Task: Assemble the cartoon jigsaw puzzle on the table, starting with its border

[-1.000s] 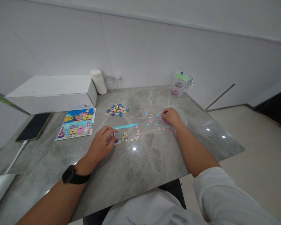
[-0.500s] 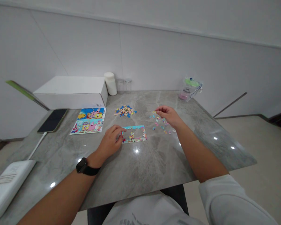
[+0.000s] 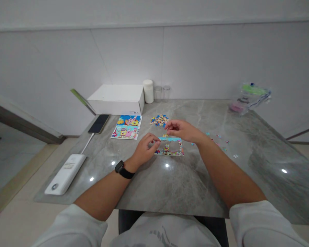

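A partly assembled puzzle point(image 3: 170, 153) lies on the grey marbled table point(image 3: 180, 185), its border joined round a gap with a yellow figure in it. My left hand point(image 3: 146, 148) rests at the puzzle's left edge, fingers curled but apart, holding nothing visible. Just above the puzzle's top edge is my right hand point(image 3: 179, 130), its fingers bent in a pinch; a small yellowish piece point(image 3: 165, 135) shows below the fingertips, and whether they grip it is unclear. A heap of loose pieces point(image 3: 160, 120) sits behind. More scattered pieces point(image 3: 218, 136) lie right, partly behind my right forearm.
Picture sheet point(image 3: 126, 127) to the left, with a phone point(image 3: 99, 124) cabled to a white power bank point(image 3: 65, 174). At the back stand a white box point(image 3: 115, 99), a white bottle point(image 3: 148, 92) and two glasses point(image 3: 166, 93). A plastic bag point(image 3: 249, 98) sits at the back right.
My right hand has moved left from the scattered pieces to above the puzzle. My left hand stays at the puzzle's left edge. The camera view has turned left and levelled.
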`<state>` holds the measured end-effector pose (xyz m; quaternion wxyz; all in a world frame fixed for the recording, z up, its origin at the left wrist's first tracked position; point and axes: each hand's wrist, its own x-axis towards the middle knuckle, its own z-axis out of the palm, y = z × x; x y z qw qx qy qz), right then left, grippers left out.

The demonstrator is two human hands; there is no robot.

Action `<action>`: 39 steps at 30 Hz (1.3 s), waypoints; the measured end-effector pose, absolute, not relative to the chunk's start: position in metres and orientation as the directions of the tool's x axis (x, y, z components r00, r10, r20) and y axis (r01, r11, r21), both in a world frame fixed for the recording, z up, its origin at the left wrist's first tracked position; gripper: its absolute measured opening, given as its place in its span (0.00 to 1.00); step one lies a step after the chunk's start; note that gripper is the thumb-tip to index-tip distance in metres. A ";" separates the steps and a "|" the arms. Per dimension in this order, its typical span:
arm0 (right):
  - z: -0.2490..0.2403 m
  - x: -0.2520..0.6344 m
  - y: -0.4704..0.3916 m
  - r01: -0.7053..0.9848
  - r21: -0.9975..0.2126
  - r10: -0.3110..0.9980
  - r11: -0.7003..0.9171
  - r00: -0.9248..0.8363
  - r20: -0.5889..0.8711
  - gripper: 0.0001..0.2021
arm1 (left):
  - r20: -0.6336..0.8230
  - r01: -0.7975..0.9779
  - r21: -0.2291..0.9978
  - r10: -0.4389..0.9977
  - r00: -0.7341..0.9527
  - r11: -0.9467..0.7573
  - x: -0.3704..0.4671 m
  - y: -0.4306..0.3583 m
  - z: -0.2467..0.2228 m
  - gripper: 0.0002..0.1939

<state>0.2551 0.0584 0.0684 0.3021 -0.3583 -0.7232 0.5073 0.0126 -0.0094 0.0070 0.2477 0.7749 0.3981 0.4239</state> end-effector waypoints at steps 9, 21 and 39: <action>0.039 0.237 0.054 0.268 -0.939 0.783 0.216 -0.622 0.002 0.15 | 0.470 0.395 0.738 0.837 0.281 -0.547 0.015 -0.009 0.006 0.08; 0.043 0.224 0.044 0.164 -0.973 0.813 0.165 -0.582 0.039 0.16 | 0.480 0.361 0.794 0.869 0.122 -0.489 0.010 0.000 0.000 0.08; 0.026 0.239 0.063 0.316 -0.925 0.883 0.214 -0.468 0.044 0.10 | 0.421 0.550 0.633 0.838 0.346 -0.545 0.008 -0.001 -0.007 0.06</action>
